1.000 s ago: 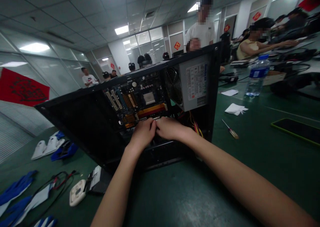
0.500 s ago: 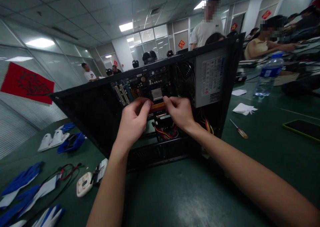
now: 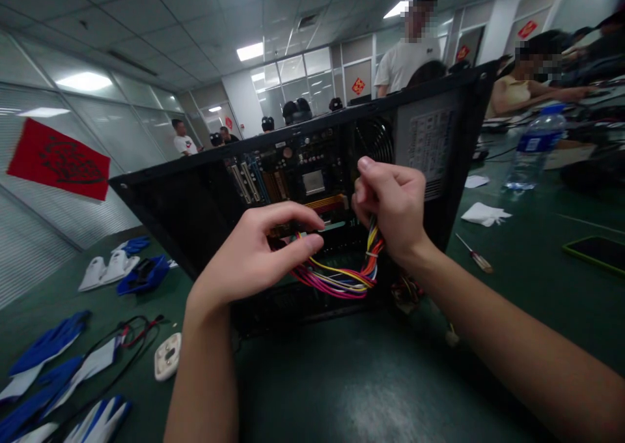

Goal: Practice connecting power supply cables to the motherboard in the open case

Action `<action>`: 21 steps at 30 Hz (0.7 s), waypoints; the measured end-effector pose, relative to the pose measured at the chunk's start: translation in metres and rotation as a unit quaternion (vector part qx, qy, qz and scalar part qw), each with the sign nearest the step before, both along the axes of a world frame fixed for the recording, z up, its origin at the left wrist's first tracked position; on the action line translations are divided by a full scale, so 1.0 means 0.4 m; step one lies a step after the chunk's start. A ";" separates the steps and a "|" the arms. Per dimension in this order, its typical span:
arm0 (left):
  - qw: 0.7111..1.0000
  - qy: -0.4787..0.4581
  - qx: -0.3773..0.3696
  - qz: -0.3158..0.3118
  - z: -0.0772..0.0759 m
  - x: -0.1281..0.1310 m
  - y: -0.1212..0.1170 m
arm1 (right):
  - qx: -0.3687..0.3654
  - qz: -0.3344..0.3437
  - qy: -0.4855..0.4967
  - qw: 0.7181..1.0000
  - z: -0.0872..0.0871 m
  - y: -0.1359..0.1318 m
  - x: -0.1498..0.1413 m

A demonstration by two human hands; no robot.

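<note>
A black computer case stands tilted on the table, its open side towards me. Inside are a motherboard, a memory stick in its slot and a grey power supply. A bundle of coloured power cables loops out in front of the case. My right hand is closed around its upper right part, below the power supply fan. Around the bundle's left end curls my left hand, thumb across the wires. The cable's end and my left hand's lower fingers are hidden.
Blue-and-white gloves, a thin black cable and a white object lie to the left. To the right are a screwdriver, crumpled white paper, a water bottle and a phone. Other people are beyond.
Both hands have left the memory stick. My right hand has moved right and closed on the cable bundle, which now hangs further out; my left hand has moved slightly lower to its other end.
</note>
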State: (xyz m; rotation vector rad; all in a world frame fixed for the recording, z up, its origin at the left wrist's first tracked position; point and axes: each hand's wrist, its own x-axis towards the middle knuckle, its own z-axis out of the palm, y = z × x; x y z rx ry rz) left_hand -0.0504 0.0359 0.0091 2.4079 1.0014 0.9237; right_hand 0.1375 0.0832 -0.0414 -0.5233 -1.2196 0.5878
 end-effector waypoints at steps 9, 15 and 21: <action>0.987 0.106 -0.106 -0.064 0.010 -0.053 0.017 | 0.018 0.034 -0.154 0.987 0.003 -0.002 0.013; 0.998 -0.023 -0.036 0.045 0.017 -0.025 -0.017 | -0.007 0.191 -0.388 0.901 0.021 -0.045 0.002; 0.988 -0.115 0.043 0.090 0.010 0.012 -0.035 | -0.056 0.367 -0.372 0.851 0.030 -0.075 0.012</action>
